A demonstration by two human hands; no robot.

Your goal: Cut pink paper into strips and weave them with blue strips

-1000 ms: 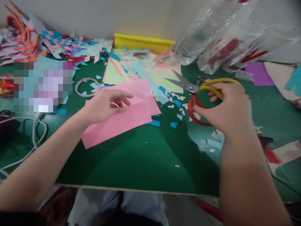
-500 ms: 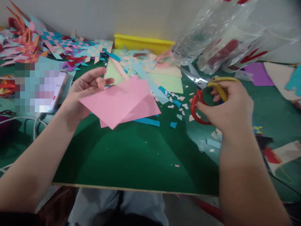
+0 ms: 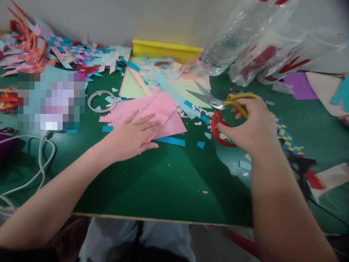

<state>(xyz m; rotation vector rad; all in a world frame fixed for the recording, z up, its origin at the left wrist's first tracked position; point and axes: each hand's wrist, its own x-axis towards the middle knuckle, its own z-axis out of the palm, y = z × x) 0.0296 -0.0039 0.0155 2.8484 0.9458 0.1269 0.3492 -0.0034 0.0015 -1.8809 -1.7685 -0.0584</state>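
Observation:
My left hand (image 3: pixel 133 136) lies flat with its fingers stretched over sheets of pink paper (image 3: pixel 171 120) on the green tabletop (image 3: pixel 169 185). The pink sheets overlap at different angles, and a blue paper strip (image 3: pixel 171 141) pokes out beneath them. In my right hand (image 3: pixel 251 127) is a pair of scissors (image 3: pixel 218 103) with one yellow and one red handle. Their blades are spread and point to the upper left, above small paper scraps (image 3: pixel 198 123). My thumb is in the red loop; the other fingers are at the yellow one.
Woven paper strips (image 3: pixel 71 49) are heaped at the back left, near a yellow tray (image 3: pixel 166 49). Plastic-wrapped cups (image 3: pixel 289 54) stand at the back right. A roll of tape (image 3: pixel 101 102) rests left of the pink paper; a white cable (image 3: pixel 43 156) runs at the left.
My left hand has moved right and down from the paper's left edge and now presses flat on it. The right hand with the scissors has shifted left and slightly down.

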